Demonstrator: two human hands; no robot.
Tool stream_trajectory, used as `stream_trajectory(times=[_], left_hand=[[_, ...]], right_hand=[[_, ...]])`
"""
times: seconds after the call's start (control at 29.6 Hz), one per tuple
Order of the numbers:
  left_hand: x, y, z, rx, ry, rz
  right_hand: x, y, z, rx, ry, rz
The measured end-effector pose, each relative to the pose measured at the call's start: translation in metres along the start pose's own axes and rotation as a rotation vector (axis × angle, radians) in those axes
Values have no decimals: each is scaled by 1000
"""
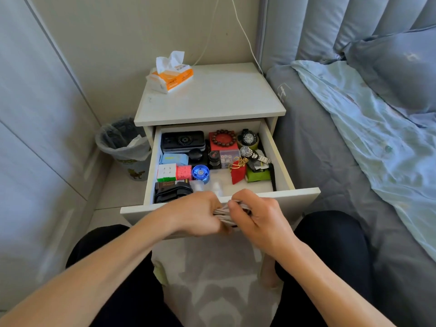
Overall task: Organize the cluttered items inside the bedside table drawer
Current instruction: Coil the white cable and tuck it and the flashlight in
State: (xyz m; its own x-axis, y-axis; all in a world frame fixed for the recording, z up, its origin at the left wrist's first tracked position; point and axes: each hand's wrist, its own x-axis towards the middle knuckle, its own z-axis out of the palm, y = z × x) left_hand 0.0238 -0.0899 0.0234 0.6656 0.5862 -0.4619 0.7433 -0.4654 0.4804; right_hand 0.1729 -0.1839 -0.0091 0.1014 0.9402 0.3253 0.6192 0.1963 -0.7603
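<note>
A bundle of white cord [223, 214] was gripped between the left hand [197, 214] and the right hand [256, 217], just in front of the open drawer [278, 199] of packed small items.

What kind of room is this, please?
Most likely a bedroom. A bed with a pillow stands right beside a small bedside table, whose drawer is open and full of small personal items such as watches.
</note>
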Motion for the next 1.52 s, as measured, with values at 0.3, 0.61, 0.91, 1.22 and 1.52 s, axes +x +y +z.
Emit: stream_trajectory(times=[0.3,0.61,0.91,1.22,1.52], left_hand=[[48,4,-2,636,466,9],[100,-5,-32,750,534,168],[145,-17,-41,514,405,53],[175,-38,-23,270,351,-124],[188,-43,-11,-35,298,-133]], right_hand=[[46,29,-31,-660,-331,-69],[115,53,-26,-946,-309,-51],[143,88,-19,-905,-339,-139],[135,134,-46,-569,-491,496],[134,140,-41,-818,-679,553]])
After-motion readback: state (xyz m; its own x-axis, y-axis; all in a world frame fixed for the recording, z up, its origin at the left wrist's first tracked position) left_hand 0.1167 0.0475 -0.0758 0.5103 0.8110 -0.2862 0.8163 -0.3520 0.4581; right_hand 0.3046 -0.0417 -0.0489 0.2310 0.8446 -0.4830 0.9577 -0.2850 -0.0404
